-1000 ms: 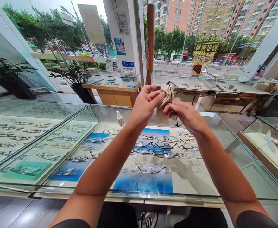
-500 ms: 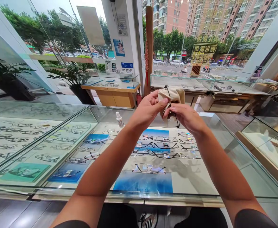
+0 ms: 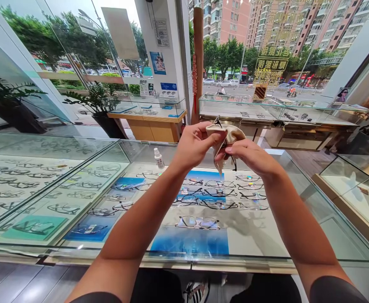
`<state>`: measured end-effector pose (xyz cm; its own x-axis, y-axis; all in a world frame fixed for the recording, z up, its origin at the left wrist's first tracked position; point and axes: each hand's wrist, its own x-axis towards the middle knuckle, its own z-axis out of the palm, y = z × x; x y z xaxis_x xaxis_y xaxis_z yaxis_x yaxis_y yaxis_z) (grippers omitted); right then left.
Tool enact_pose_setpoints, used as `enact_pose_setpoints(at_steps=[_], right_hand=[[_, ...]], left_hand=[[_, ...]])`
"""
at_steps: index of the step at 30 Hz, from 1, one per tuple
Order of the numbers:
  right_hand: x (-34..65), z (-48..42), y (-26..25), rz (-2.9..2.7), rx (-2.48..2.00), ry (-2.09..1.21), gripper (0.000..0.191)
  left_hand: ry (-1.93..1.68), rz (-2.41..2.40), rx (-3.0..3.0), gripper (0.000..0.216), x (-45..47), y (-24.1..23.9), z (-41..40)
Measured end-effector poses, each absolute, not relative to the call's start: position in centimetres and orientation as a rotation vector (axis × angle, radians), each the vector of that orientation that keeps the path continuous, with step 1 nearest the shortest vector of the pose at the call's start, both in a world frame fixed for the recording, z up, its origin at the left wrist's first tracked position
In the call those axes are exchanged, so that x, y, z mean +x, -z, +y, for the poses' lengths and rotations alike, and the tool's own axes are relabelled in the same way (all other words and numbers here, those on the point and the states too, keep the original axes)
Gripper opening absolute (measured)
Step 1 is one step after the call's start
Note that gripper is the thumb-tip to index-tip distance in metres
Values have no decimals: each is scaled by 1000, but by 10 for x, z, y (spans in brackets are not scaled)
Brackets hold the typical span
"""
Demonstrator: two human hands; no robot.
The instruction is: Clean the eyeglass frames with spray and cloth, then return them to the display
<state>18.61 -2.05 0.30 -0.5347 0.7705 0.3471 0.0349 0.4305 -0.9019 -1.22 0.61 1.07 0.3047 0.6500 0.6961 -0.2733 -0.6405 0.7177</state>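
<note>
Above the glass counter, my left hand point(image 3: 195, 145) pinches a beige cloth point(image 3: 233, 133) with its thumb on top. My right hand point(image 3: 249, 153) has its fingers closed on the cloth's lower right side, around a pair of eyeglasses point(image 3: 234, 163). Dark temple ends of the eyeglasses stick out at the top near my left fingers and below my right fingers. The cloth hides most of the frame and lenses. One corner of the cloth hangs down in a point between the hands.
A glass display counter point(image 3: 250, 248) spans the front, with rows of eyeglasses point(image 3: 219, 192) inside. On its top stands a small white bottle point(image 3: 159, 158), left of my hands. Further back are a wooden display case point(image 3: 153, 128), another glass case point(image 3: 241, 111) and a potted plant point(image 3: 101, 105).
The cloth has shifted and refolded, and its corner now hangs lower. My left hand has dropped slightly; the upper temple end sits a little lower and further left.
</note>
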Motion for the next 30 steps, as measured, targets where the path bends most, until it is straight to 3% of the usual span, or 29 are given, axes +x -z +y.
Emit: enact_pose_setpoints(at_steps=[11, 20, 27, 30], right_hand=[[194, -23, -4, -1744, -710, -1194, 22], [186, -22, -2, -1658, -691, -1226, 22], [200, -27, -11, -1701, -726, -1127, 16], [198, -29, -12, -1677, -713, -1162, 16]], left_hand=[[-1172, 301, 1964, 44, -39, -19, 19], [-1577, 343, 1855, 45, -9, -5, 7], [-1235, 233, 1992, 40, -29, -15, 15], [-1251, 176, 1903, 41, -23, -10, 15]])
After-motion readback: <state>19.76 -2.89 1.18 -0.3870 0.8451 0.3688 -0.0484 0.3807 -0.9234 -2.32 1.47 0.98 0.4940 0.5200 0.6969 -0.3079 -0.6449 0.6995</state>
